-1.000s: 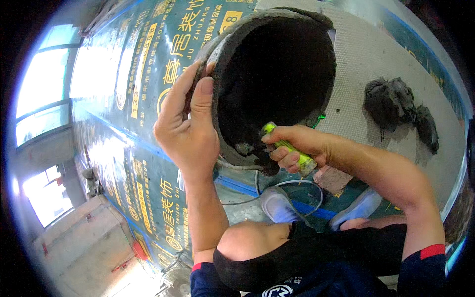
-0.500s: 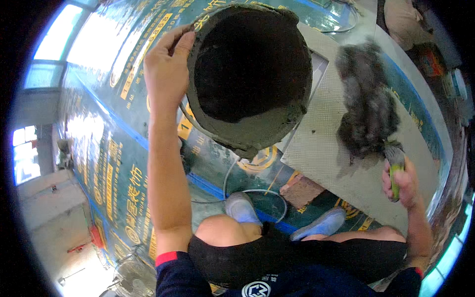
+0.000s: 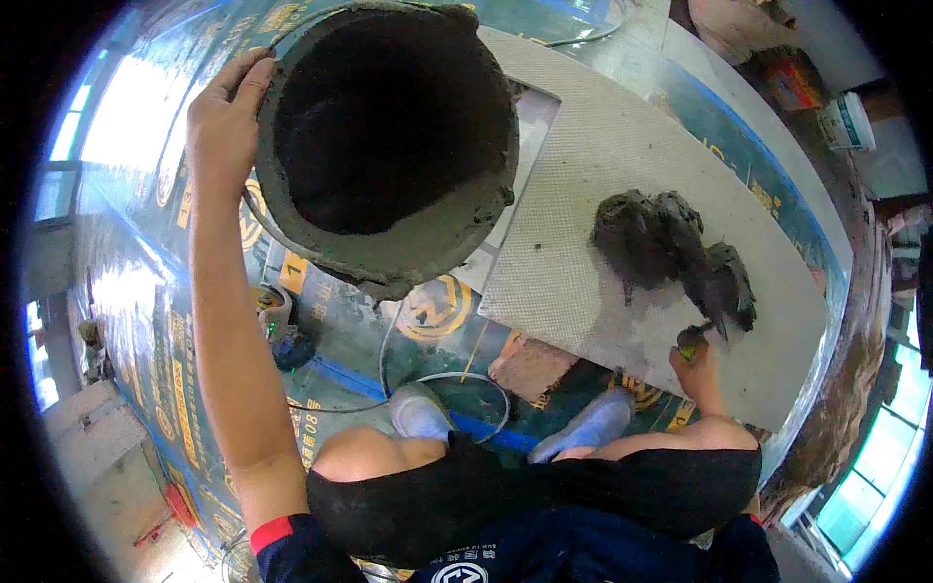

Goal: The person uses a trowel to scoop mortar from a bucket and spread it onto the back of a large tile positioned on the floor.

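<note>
My left hand (image 3: 224, 136) grips the left rim of a round bucket (image 3: 447, 228) coated in grey mortar, its inside dark. My right hand (image 3: 695, 374), low at the right and partly hidden by my knee, is closed round a tool with a yellow-green handle (image 3: 692, 350), whose head is at the lower end of a dark, lumpy mortar pile (image 3: 651, 243). The pile lies on a pale, textured board (image 3: 573, 291) to the right of the bucket. A thin metal-edged panel (image 3: 530, 112) shows just right of the bucket.
My feet (image 3: 588, 423) are on green printed floor sheeting near a brick-coloured block (image 3: 530, 364), a grey cable (image 3: 457, 375) and a dark object (image 3: 287, 340) left of them. A white pail (image 3: 846, 121) and brown wrapping stand along the right. Windows light both sides.
My right hand with the tool has left the bucket's front rim for the mortar pile at the right. The view has shifted, so the bucket sits farther left; my left hand stays on it.
</note>
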Demonstrator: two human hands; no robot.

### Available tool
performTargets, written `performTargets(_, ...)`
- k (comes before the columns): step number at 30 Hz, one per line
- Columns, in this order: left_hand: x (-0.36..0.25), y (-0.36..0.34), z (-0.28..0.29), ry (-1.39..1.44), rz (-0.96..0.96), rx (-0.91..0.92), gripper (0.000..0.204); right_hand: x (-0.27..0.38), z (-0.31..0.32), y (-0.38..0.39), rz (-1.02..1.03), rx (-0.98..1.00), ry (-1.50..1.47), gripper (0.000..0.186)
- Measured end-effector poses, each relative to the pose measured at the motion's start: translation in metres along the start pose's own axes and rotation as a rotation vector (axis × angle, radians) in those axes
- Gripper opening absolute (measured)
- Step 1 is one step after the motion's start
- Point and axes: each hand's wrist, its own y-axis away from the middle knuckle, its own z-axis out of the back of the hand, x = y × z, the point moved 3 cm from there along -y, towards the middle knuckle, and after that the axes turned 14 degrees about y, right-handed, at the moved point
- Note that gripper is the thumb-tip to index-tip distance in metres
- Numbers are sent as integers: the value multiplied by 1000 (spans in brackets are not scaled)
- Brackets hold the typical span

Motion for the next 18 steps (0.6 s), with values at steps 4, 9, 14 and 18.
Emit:
performTargets(4, -5, -16, -17, -6, -29, 41, 37, -29, 2, -15, 120, -138, -33, 36)
performTargets(9, 4, -17, -5, -31, -14, 104, 41, -18, 8, -13, 147, -29, 109, 24)
performTargets(14, 9, -30, -14, -19, -91, 154, 41, -25, 11, 1, 109, -203, -89, 22)
performTargets(18, -2, -28, -18, -167, -113, 112, 39, -26, 18, -6, 81, -110, 71, 19)
